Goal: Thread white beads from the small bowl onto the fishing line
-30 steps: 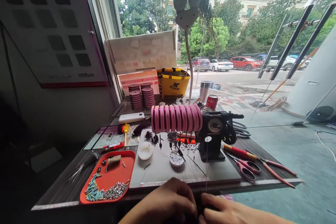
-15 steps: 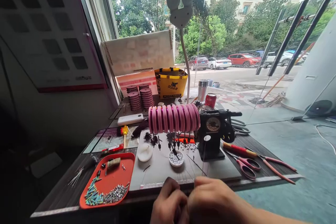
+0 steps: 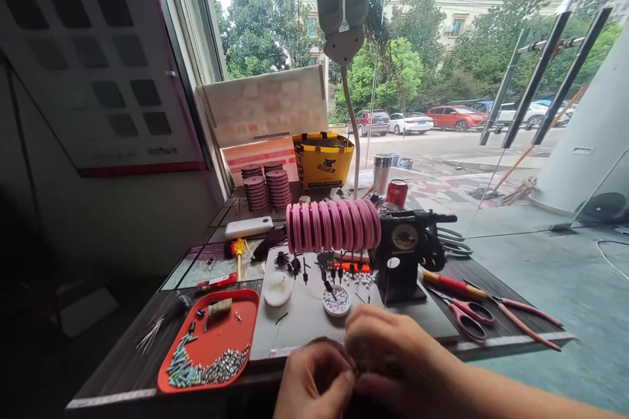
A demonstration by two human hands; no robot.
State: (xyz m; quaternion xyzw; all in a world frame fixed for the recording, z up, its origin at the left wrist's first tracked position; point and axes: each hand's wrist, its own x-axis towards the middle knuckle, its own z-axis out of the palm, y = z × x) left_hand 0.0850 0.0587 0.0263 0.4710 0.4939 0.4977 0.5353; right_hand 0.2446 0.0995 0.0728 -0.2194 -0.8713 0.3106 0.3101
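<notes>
At the front edge of the table, my left hand (image 3: 314,380) and my right hand (image 3: 386,347) meet, fingertips together. My left thumb and index finger pinch something too small to make out. The fingers of my right hand are curled in beside them, and what they hold is hidden. Just beyond stands a small white bowl of pale beads (image 3: 337,302). Behind it, a row of pink spools (image 3: 334,226) is mounted on a black winding machine (image 3: 403,255), with thin threads and small dark weights hanging below.
An orange tray (image 3: 253,314) holds metal pieces and blue-green sticks at left. Red-handled scissors (image 3: 472,319) and pliers (image 3: 528,321) lie at right. A white dish (image 3: 278,289), a yellow bag (image 3: 322,163), a red can (image 3: 397,192) and stacked spools (image 3: 279,190) stand further back.
My right hand has lifted slightly and turned beside the left. My left thumb and index finger now show in a pinch. The whole view has shifted a little.
</notes>
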